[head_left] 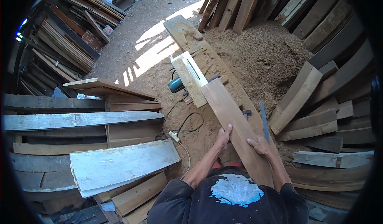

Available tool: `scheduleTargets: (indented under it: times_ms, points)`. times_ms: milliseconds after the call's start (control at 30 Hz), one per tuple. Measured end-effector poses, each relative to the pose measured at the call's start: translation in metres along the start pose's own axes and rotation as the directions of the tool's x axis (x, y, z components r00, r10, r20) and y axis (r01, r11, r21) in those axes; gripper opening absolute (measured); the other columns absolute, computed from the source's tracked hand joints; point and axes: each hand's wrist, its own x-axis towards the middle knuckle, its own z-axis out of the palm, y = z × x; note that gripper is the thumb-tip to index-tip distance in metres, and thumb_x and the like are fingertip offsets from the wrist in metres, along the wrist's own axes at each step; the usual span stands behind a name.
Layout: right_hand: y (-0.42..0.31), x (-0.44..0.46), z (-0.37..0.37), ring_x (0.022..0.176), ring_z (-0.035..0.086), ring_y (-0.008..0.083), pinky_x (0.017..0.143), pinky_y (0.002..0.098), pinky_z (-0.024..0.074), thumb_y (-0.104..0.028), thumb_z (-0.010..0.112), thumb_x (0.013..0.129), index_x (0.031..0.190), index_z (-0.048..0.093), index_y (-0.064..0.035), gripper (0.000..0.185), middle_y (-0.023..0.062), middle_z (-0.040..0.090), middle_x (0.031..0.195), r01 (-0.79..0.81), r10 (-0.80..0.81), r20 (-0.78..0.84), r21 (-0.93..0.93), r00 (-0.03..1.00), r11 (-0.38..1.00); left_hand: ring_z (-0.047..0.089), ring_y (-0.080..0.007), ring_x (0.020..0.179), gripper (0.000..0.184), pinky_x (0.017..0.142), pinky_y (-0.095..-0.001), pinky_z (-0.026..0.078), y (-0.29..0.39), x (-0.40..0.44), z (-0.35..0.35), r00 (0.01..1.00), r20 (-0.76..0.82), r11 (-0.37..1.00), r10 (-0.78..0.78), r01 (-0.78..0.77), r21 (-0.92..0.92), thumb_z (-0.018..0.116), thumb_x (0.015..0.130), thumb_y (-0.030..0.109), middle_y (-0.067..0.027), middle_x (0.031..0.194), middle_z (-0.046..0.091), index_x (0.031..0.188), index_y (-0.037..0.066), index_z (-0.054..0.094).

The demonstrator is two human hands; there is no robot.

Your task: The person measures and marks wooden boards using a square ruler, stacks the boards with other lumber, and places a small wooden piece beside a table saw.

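Note:
A long brown plank (235,122) slants from my body up to a small machine table (189,78) with a pale metal strip and a dark slot. The plank's far end lies at the near edge of that strip. On the plank's left edge, my left hand (224,136) grips it with the thumb up. My right hand (260,147) holds the opposite edge, thumb on top and fingers partly hidden beneath. A green motor (175,85) sits left of the machine table. Under it all runs a dusty long bench board (217,60).
A blue-grey strip (264,122) stands just beyond my right hand. White-painted boards (123,164) are stacked at the left, timber (295,96) at the right. A power socket (174,136) with cables lies on the ground. Sawdust (259,52) is heaped behind the bench.

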Motion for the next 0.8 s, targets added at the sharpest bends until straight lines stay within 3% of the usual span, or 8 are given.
scheduleTargets:
  times_ms: [333, 733, 800]
  points:
    - [-0.028, 0.010, 0.005, 0.096, 0.069, 0.0311, 0.086, 0.0419, 0.0502, -0.043, 0.062, 0.093, 0.121, 0.066, 0.0043, 0.055, 0.0214, 0.072, 0.104, 0.053, -0.053, 0.041, -0.005, 0.998, 0.999, 0.065, -0.0225, 0.108, 0.068, 0.093, -0.0382, 0.053, 0.009, 0.019, -0.021, 0.998, 0.021, 0.995, 0.060, -0.062, 0.084, 0.063, 0.095, 0.054, -0.0125, 0.122, 0.066, 0.135, 0.000, 0.052]
    - [-0.044, 0.033, 0.004, 0.094, 0.069, 0.0282, 0.084, 0.0404, 0.0508, -0.045, 0.061, 0.094, 0.121, 0.065, 0.0051, 0.057, 0.0201, 0.072, 0.103, 0.033, -0.031, 0.086, -0.012, 0.996, 0.999, 0.064, -0.0225, 0.108, 0.073, 0.093, -0.0372, 0.052, 0.027, 0.039, -0.028, 0.995, -0.018, 0.990, 0.097, -0.095, 0.105, 0.063, 0.094, 0.057, -0.0139, 0.123, 0.065, 0.135, -0.003, 0.051]
    - [-0.053, 0.030, 0.002, 0.093, 0.069, 0.0293, 0.083, 0.0407, 0.0510, -0.047, 0.061, 0.094, 0.120, 0.065, 0.0057, 0.059, 0.0210, 0.072, 0.103, 0.031, -0.030, 0.073, -0.010, 0.997, 0.999, 0.063, -0.0217, 0.111, 0.064, 0.096, -0.0360, 0.050, 0.031, 0.038, -0.026, 0.996, -0.030, 0.991, 0.090, -0.086, 0.100, 0.059, 0.099, 0.050, -0.0134, 0.124, 0.065, 0.134, -0.003, 0.053]
